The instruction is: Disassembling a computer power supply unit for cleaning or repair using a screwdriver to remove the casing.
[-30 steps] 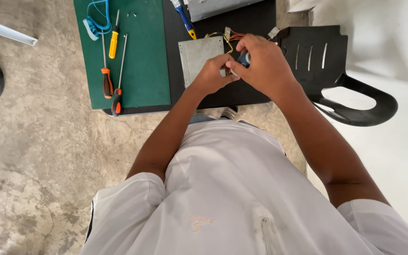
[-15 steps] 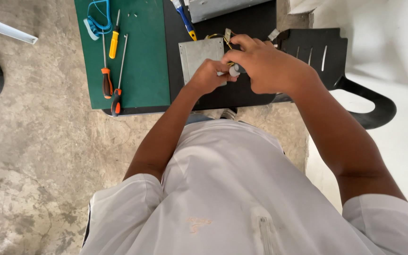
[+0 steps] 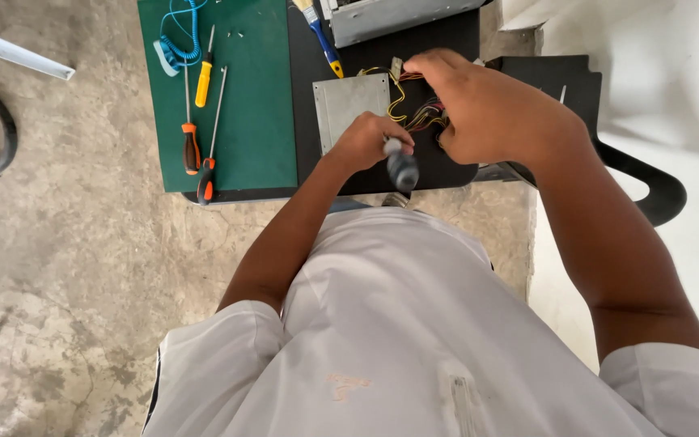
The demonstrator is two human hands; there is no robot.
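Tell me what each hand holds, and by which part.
Left hand holds a screwdriver by its dark handle. Right hand rests on the coloured wires; its grip is hidden.

Left hand [image 3: 363,142]: closed around a dark-handled screwdriver [image 3: 402,168], held beside a grey metal plate [image 3: 349,101]. Right hand [image 3: 487,109]: laid over a bundle of yellow and red wires [image 3: 418,113], fingers curled. Both are set on a black table [image 3: 305,89]. A green mat [image 3: 252,97] is laid to the left, carrying three orange-handled screwdrivers [image 3: 192,146] and a coiled blue cable [image 3: 180,36]. A black chair [image 3: 633,170] is seen at the right. A white shirt [image 3: 398,340] is worn.
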